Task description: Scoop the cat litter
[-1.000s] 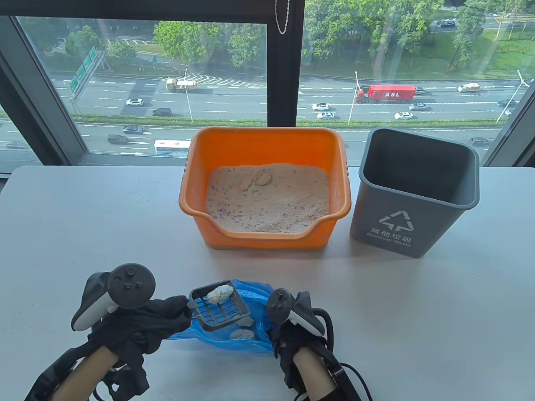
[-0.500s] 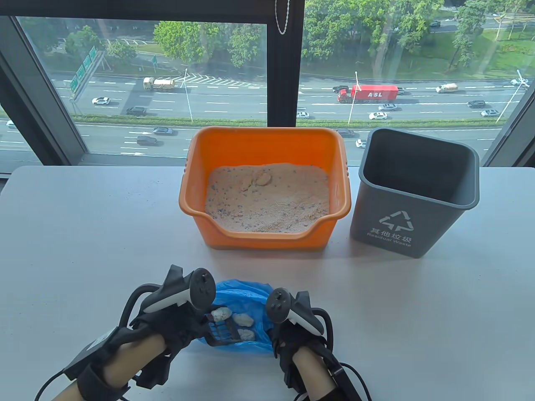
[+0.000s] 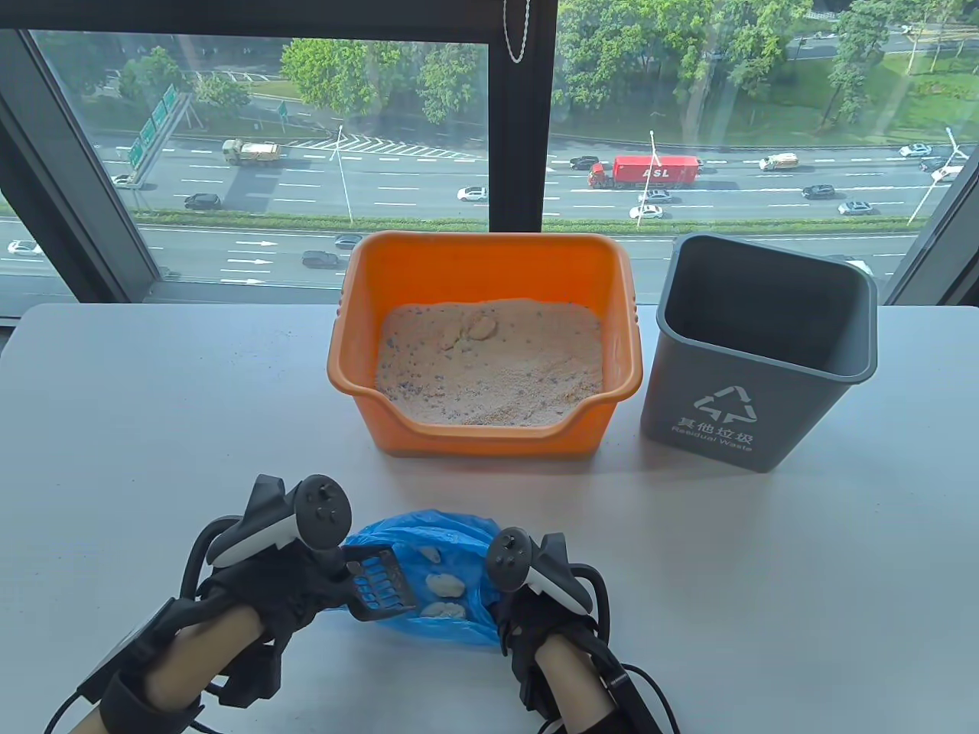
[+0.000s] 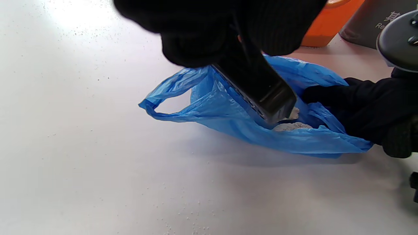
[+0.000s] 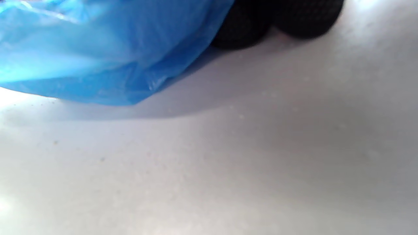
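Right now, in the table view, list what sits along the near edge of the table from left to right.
Left hand → litter scoop it holds, over the bag's mouth → blue plastic bag with pale clumps inside → right hand holding the bag's right side.

Orange litter box (image 3: 489,260); grey bin (image 3: 757,352), white recycling symbol; blue bag (image 3: 428,535); black slotted scoop (image 3: 380,587).
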`<state>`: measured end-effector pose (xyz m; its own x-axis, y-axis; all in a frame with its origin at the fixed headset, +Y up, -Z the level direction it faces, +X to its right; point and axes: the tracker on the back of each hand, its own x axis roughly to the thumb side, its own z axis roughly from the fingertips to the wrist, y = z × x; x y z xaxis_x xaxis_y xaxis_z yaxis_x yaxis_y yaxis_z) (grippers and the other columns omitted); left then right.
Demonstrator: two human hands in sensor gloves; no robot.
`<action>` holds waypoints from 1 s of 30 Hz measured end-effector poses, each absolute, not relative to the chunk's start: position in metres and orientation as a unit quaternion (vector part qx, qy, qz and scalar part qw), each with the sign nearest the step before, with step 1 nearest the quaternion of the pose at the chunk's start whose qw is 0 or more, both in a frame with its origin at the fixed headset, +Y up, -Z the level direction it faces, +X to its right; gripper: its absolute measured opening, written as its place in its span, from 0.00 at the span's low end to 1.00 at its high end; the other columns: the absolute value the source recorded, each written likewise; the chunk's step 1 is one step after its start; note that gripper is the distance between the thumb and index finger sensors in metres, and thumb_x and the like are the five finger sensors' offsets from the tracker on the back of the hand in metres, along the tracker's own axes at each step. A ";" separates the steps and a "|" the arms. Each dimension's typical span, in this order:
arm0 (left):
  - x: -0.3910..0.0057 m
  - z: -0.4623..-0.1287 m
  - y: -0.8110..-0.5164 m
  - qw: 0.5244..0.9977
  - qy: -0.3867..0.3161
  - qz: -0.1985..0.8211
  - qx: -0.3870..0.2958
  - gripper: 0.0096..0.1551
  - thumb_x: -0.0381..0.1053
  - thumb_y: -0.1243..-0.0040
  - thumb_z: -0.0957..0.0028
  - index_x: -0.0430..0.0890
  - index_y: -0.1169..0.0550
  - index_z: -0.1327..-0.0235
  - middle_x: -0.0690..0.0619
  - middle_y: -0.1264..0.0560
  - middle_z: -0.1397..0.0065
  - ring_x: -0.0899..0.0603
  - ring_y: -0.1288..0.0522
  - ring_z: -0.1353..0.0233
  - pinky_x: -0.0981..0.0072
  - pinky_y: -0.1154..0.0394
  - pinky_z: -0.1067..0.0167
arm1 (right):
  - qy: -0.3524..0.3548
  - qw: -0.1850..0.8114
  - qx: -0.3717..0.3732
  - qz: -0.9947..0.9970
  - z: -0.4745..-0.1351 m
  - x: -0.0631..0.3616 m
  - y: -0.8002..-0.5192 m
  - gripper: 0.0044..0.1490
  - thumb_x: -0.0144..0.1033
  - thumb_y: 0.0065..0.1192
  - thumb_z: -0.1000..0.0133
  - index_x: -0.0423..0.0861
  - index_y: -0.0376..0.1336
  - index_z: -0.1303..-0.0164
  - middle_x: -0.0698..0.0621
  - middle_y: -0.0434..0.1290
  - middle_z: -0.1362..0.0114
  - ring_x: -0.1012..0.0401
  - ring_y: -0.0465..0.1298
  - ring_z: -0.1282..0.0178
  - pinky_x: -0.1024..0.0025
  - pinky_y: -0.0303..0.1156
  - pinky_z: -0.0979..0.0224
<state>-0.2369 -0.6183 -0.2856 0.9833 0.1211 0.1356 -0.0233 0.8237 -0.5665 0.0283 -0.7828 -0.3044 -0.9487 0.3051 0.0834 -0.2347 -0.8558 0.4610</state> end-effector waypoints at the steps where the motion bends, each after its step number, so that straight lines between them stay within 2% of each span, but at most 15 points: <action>1: -0.240 -0.284 -0.615 0.952 -0.086 0.050 -0.291 0.38 0.57 0.38 0.46 0.42 0.31 0.25 0.45 0.18 0.55 0.53 0.21 0.74 0.62 0.24 0.72 | 0.229 0.141 0.077 0.960 -0.304 0.028 -0.783 0.43 0.37 0.65 0.51 0.51 0.48 0.28 0.38 0.54 0.32 0.64 0.71 0.54 0.70 0.71 0.52; 7: -0.265 -0.272 -0.591 0.947 -0.126 0.166 -0.245 0.38 0.56 0.38 0.46 0.42 0.31 0.25 0.46 0.18 0.58 0.53 0.21 0.75 0.62 0.24 0.72 | 0.227 0.141 0.078 0.960 -0.304 0.028 -0.783 0.43 0.37 0.65 0.51 0.51 0.48 0.28 0.38 0.54 0.32 0.64 0.71 0.54 0.70 0.71 0.52; 12: -0.260 -0.282 -0.584 0.954 -0.117 0.185 -0.203 0.38 0.57 0.40 0.45 0.42 0.32 0.25 0.47 0.18 0.57 0.53 0.21 0.74 0.62 0.24 0.72 | 0.227 0.142 0.078 0.960 -0.304 0.028 -0.783 0.43 0.37 0.65 0.51 0.51 0.48 0.28 0.38 0.54 0.32 0.64 0.71 0.54 0.69 0.71 0.52; 16: -0.237 -0.304 -0.585 0.961 -0.109 0.188 -0.168 0.38 0.58 0.42 0.44 0.43 0.34 0.25 0.49 0.18 0.56 0.55 0.21 0.74 0.64 0.23 0.71 | 0.226 0.144 0.076 0.960 -0.304 0.028 -0.783 0.43 0.37 0.65 0.51 0.51 0.48 0.28 0.38 0.54 0.32 0.64 0.71 0.54 0.69 0.71 0.52; 23: -0.177 -0.363 -0.599 0.966 -0.069 0.203 -0.142 0.38 0.59 0.45 0.43 0.42 0.35 0.24 0.51 0.19 0.55 0.58 0.20 0.72 0.67 0.22 0.71 | 0.227 0.147 0.077 0.960 -0.304 0.028 -0.783 0.43 0.37 0.66 0.51 0.51 0.48 0.28 0.37 0.54 0.32 0.64 0.71 0.54 0.69 0.71 0.52; 30: -0.130 -0.431 -0.633 0.959 0.054 0.211 -0.178 0.38 0.59 0.48 0.42 0.40 0.37 0.24 0.51 0.19 0.55 0.59 0.19 0.72 0.69 0.21 0.73 | 0.229 0.150 0.078 0.959 -0.304 0.029 -0.783 0.43 0.36 0.66 0.51 0.51 0.48 0.28 0.37 0.54 0.32 0.63 0.71 0.54 0.69 0.71 0.52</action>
